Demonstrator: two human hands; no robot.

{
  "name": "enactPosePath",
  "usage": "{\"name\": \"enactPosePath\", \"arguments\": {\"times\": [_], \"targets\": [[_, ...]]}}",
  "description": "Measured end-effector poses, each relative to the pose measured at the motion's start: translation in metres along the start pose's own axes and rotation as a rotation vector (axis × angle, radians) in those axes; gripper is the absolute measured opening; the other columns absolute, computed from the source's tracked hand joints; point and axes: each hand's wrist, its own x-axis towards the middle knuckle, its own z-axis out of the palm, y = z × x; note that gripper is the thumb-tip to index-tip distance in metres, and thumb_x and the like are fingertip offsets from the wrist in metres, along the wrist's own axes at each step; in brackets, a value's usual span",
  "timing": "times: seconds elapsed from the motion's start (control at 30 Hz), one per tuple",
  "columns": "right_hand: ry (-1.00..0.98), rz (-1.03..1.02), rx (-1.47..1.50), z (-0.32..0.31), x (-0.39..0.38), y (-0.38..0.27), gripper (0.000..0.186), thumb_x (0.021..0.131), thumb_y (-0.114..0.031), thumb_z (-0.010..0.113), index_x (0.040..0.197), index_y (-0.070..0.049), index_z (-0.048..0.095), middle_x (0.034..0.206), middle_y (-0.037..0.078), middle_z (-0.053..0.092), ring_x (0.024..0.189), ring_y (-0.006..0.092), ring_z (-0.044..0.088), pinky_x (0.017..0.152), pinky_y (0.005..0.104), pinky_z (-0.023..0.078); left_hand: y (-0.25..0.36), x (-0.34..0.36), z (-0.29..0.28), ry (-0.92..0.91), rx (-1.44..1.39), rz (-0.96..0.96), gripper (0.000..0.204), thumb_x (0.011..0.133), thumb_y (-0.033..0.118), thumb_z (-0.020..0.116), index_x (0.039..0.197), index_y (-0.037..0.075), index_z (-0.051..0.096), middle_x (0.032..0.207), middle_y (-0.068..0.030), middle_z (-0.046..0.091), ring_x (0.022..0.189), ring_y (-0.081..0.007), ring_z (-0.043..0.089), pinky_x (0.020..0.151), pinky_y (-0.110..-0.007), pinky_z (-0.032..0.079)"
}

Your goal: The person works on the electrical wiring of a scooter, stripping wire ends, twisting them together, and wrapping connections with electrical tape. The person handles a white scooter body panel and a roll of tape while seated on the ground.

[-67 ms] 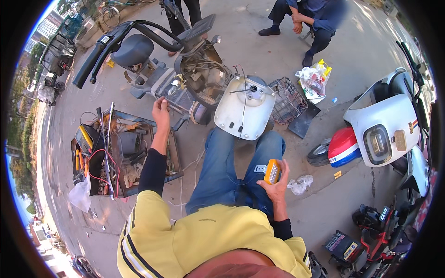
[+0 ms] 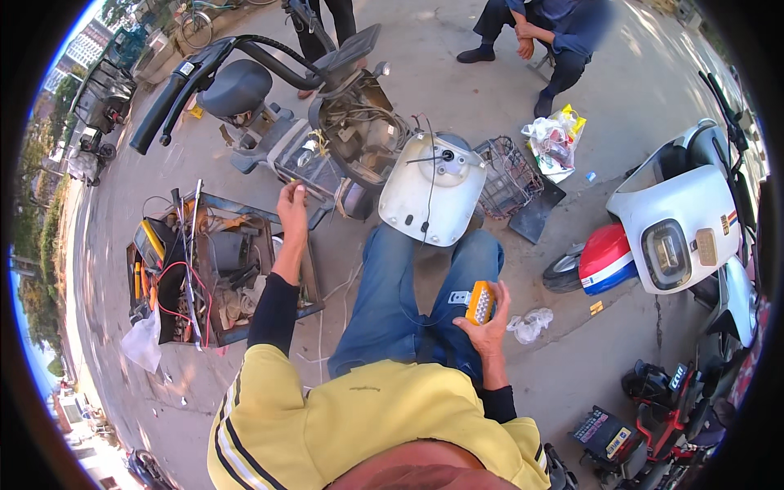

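Observation:
My right hand (image 2: 488,333) grips an orange case (image 2: 480,302) with rows of small pale pieces, held over my right thigh. Beside it on my jeans lies a small white rectangular piece (image 2: 459,298). With fingers pinched together, my left hand (image 2: 292,204) is raised beside the partly stripped electric scooter (image 2: 359,131); a tiny yellowish tip shows at the fingers, too small to name. A white scooter panel (image 2: 429,200) rests at my knees, a dark cable hanging down across it.
An open toolbox (image 2: 237,331) full of tools and wires stands left. Beyond the panel are a wire basket (image 2: 502,175) and a plastic bag (image 2: 555,143). A white scooter (image 2: 678,220) stands right. A seated person (image 2: 547,41) is ahead, another person's legs (image 2: 331,24) behind the handlebar.
My left hand has shifted slightly right and toward me, its fingers turning more inward. My right hand and the orange case have stayed in place.

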Motion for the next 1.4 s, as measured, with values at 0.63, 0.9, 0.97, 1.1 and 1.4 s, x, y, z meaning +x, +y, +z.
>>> {"name": "enactPosePath", "arguments": {"times": [0.63,0.9,0.97,1.1,1.4], "targets": [[-0.067,-0.256,-0.398,-0.001,-0.019,0.014,0.119,0.060,-0.040,0.102,0.155,-0.005,0.039,0.146,0.025,0.049,0.135,0.0455,0.048,0.116,0.0532,0.041,0.006,-0.246,0.102,-0.432,0.623,0.352,0.042,0.090,0.017,0.077,0.129,0.008,0.063,0.132,-0.0113,0.063,0.127,-0.0338,0.056,0.106,-0.048,0.042],[-0.021,-0.156,-0.211,-0.009,-0.019,0.026,0.119,0.063,-0.037,0.101,0.156,-0.001,0.037,0.147,0.023,0.047,0.137,0.0416,0.048,0.118,0.0499,0.040,-0.003,-0.246,0.108,-0.353,0.518,0.262,0.049,0.091,0.016,0.076,0.135,0.006,0.058,0.136,-0.0126,0.057,0.118,-0.0315,0.060,0.102,-0.046,0.046],[0.000,-0.098,-0.083,-0.012,-0.018,0.033,0.117,0.064,-0.033,0.101,0.156,0.000,0.037,0.147,0.022,0.047,0.138,0.0391,0.049,0.119,0.0480,0.040,-0.006,-0.238,0.114,-0.289,0.397,0.157,0.055,0.091,0.016,0.078,0.139,0.005,0.054,0.139,-0.0135,0.052,0.115,-0.0292,0.061,0.100,-0.044,0.048],[0.042,-0.071,0.056,-0.015,-0.024,0.042,0.112,0.068,-0.024,0.098,0.157,0.000,0.034,0.149,0.020,0.046,0.140,0.0367,0.047,0.121,0.0475,0.037,-0.021,-0.209,0.122,-0.111,0.230,-0.059,0.071,0.092,0.019,0.081,0.150,0.000,0.044,0.146,-0.0182,0.044,0.112,-0.0247,0.062,0.099,-0.040,0.053],[-0.010,-0.067,-0.069,-0.037,-0.027,0.048,0.111,0.070,-0.015,0.094,0.159,0.000,0.031,0.152,0.020,0.043,0.145,0.0366,0.043,0.124,0.0479,0.032,-0.059,-0.155,0.167,-0.044,0.008,-0.169,0.060,0.098,0.023,0.077,0.143,-0.008,0.053,0.125,-0.0208,0.070,0.113,-0.0253,0.067,0.098,-0.038,0.053]]}}
